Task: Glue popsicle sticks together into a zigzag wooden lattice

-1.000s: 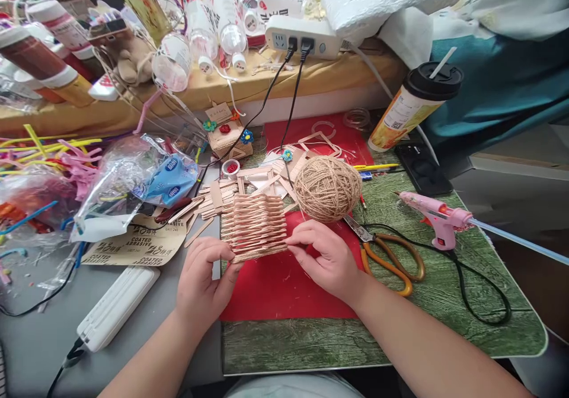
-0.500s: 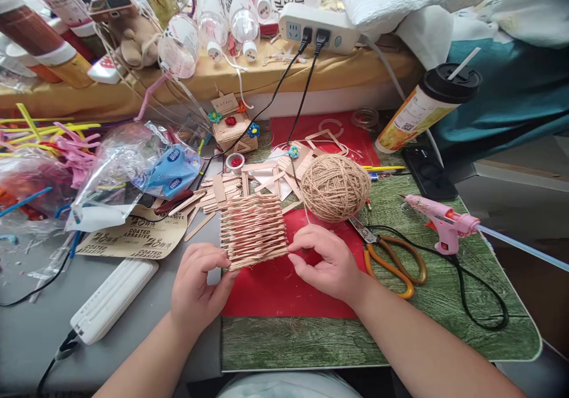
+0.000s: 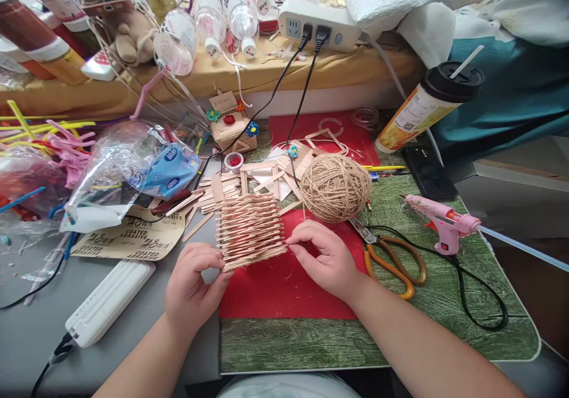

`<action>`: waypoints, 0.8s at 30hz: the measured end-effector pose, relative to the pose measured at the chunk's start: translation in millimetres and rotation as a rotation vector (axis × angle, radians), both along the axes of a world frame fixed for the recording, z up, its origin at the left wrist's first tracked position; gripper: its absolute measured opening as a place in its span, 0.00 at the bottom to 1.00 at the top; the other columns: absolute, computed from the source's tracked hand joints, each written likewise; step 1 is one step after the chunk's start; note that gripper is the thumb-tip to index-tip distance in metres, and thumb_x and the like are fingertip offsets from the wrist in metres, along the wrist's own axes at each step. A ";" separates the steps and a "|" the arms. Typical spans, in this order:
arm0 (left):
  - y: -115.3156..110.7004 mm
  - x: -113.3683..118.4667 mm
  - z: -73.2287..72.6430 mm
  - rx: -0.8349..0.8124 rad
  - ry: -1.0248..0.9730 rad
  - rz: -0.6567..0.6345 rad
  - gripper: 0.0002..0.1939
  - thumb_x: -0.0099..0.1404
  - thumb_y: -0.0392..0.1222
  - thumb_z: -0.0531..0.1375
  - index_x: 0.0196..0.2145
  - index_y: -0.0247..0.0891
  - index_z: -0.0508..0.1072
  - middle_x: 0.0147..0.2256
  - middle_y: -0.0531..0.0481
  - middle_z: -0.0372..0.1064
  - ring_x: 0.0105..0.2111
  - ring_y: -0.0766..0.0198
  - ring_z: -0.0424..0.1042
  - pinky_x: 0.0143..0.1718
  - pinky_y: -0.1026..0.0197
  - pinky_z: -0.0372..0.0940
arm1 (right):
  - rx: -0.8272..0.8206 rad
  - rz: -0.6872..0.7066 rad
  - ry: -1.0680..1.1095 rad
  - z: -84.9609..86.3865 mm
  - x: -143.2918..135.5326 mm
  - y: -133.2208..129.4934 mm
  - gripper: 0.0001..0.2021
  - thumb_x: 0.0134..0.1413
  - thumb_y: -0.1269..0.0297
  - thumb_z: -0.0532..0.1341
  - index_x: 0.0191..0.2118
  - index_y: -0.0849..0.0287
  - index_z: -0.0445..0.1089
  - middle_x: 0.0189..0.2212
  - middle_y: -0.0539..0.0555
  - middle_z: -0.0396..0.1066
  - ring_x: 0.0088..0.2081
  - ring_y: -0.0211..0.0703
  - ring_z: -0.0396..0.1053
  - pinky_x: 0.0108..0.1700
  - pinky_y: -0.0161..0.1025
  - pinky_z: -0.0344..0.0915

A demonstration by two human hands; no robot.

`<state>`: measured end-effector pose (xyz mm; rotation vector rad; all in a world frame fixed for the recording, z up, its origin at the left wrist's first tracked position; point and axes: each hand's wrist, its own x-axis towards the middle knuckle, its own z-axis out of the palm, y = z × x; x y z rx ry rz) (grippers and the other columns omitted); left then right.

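A stack of crossed wooden craft sticks, with twine along its near edge, is tilted above a red sheet. My left hand pinches its near left corner between thumb and fingers. At the near right corner, the thumb and forefinger of my right hand are pressed together; a thin strand runs near them, but what they pinch is too small to make out. Just behind my right hand sits a ball of twine. Scissors with orange handles lie to its right, blades partly hidden by the ball.
A pink glue gun rests at the right, before a black phone and a lidded cup. Loose sticks and a decorated wooden box lie behind the stack. A white power strip is at left.
The stick stack and my left hand have shifted slightly left. My right hand has moved a little left too, its fingertips still by the near right corner.
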<state>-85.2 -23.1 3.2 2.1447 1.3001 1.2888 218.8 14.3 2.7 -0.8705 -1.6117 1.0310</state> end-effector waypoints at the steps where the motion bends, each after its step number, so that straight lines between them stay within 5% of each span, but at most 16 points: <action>1: -0.1 -0.1 0.2 0.003 0.002 0.001 0.12 0.67 0.31 0.68 0.44 0.45 0.75 0.36 0.50 0.77 0.39 0.57 0.73 0.44 0.51 0.69 | -0.001 0.003 -0.006 -0.2 -0.7 -0.1 0.06 0.70 0.72 0.64 0.45 0.53 0.78 0.38 0.54 0.77 0.40 0.45 0.76 0.45 0.44 0.74; 9: -0.7 -0.8 2.1 -0.002 0.038 -0.010 0.12 0.67 0.32 0.69 0.44 0.46 0.74 0.36 0.51 0.77 0.39 0.58 0.74 0.43 0.51 0.70 | -0.006 -0.018 0.023 4.4 -1.6 -2.8 0.06 0.71 0.71 0.63 0.45 0.53 0.76 0.38 0.54 0.75 0.40 0.45 0.74 0.45 0.44 0.73; 24: 1.8 -4.0 -2.0 -0.025 0.001 0.003 0.08 0.70 0.37 0.69 0.44 0.46 0.75 0.36 0.50 0.76 0.39 0.57 0.74 0.44 0.50 0.70 | -0.335 0.160 0.114 -0.6 -1.4 1.1 0.05 0.64 0.63 0.73 0.40 0.55 0.78 0.36 0.51 0.73 0.33 0.37 0.70 0.36 0.35 0.70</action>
